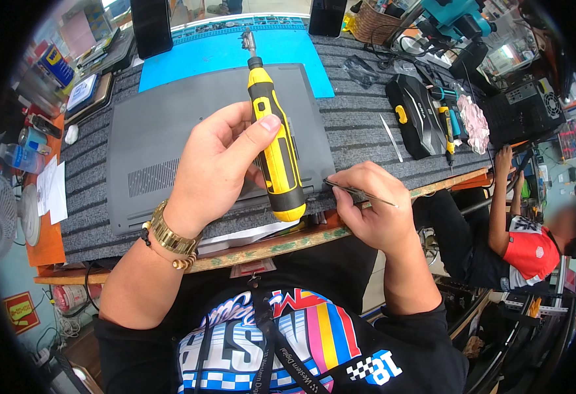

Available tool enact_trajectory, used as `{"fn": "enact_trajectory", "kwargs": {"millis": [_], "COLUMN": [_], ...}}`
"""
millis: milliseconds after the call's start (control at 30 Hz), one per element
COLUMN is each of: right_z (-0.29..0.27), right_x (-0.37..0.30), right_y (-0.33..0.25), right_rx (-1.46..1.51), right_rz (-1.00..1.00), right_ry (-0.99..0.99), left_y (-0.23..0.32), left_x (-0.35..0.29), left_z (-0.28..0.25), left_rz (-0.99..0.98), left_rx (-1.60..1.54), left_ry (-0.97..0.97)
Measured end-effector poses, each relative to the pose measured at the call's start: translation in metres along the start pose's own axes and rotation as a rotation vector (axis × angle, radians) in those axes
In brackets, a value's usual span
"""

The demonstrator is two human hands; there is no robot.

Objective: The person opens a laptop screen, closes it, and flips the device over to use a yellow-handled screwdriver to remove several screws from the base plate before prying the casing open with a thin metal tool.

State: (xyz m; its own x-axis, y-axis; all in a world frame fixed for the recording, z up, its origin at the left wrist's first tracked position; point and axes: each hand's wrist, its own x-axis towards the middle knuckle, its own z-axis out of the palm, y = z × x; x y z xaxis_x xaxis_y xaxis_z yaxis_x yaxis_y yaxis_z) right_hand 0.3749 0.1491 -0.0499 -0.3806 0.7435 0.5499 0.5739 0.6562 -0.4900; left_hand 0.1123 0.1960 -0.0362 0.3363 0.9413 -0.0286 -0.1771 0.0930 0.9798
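A yellow and black electric screwdriver is gripped in my left hand, its bit pointing away from me. Small metal pieces that look like screws cling around its tip. Beneath it lies a dark grey laptop, bottom side up, with a vent grille showing. My right hand is closed around a thin dark metal tool, whose tip is by the laptop's near right corner. The exact kind of this tool is hard to make out, and I cannot tell whether it touches the laptop.
A blue work mat lies behind the laptop on the ribbed grey table cover. To the right are a slim light-coloured tool, a black case, another yellow screwdriver and crumpled pink material. Another person sits at the right.
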Motion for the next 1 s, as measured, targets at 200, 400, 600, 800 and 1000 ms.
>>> {"fn": "enact_trajectory", "kwargs": {"millis": [200, 400, 600, 800, 1000], "right_z": [-0.006, -0.001, 0.007, 0.018, 0.023], "right_x": [0.007, 0.003, -0.009, -0.02, -0.024], "right_y": [-0.007, 0.0, 0.01, 0.017, 0.02], "right_rx": [-0.051, -0.041, -0.089, -0.082, -0.017], "right_rz": [0.047, -0.12, -0.244, -0.276, -0.27], "right_ry": [-0.099, -0.077, 0.004, 0.11, 0.19], "left_y": [-0.001, 0.002, 0.0, 0.0, 0.0], "left_x": [0.0, -0.002, -0.001, -0.001, -0.001], "left_z": [0.001, 0.0, 0.001, -0.001, 0.002], "left_rz": [0.019, 0.009, 0.017, 0.016, 0.01], "left_rx": [-0.027, 0.01, 0.021, 0.019, 0.008], "left_ry": [0.035, 0.012, 0.008, 0.005, 0.009]}}
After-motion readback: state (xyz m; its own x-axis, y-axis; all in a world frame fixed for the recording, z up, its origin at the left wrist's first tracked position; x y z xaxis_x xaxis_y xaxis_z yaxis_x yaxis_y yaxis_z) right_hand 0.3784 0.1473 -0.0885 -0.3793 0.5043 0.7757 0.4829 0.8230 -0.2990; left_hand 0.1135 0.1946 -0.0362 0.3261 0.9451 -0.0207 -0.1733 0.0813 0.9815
